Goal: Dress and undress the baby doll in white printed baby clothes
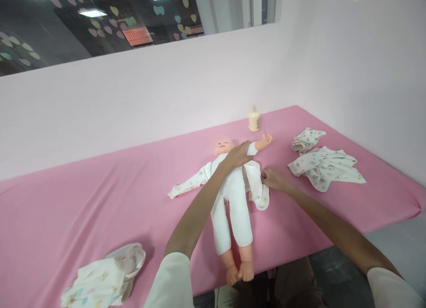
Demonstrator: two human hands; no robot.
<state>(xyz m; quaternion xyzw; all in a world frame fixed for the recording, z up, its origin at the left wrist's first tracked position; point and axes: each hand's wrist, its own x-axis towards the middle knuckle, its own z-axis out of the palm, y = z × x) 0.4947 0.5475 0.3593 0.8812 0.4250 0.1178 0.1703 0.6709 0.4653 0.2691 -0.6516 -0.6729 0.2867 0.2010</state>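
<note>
A baby doll (233, 201) in a white bodysuit lies on its back on the pink table (100, 210), head toward the wall. A printed white garment (258, 188) is spread under it, one sleeve stretched out to the left. My left hand (238, 155) wraps round the doll's upper arm near the shoulder. My right hand (271, 178) pinches the garment's edge beside the doll's side.
A cream bottle (254, 119) stands near the wall behind the doll. A crumpled printed cloth (321, 163) lies to the right. Another printed cloth (106, 279) lies at the front left. The table's front edge runs under the doll's feet.
</note>
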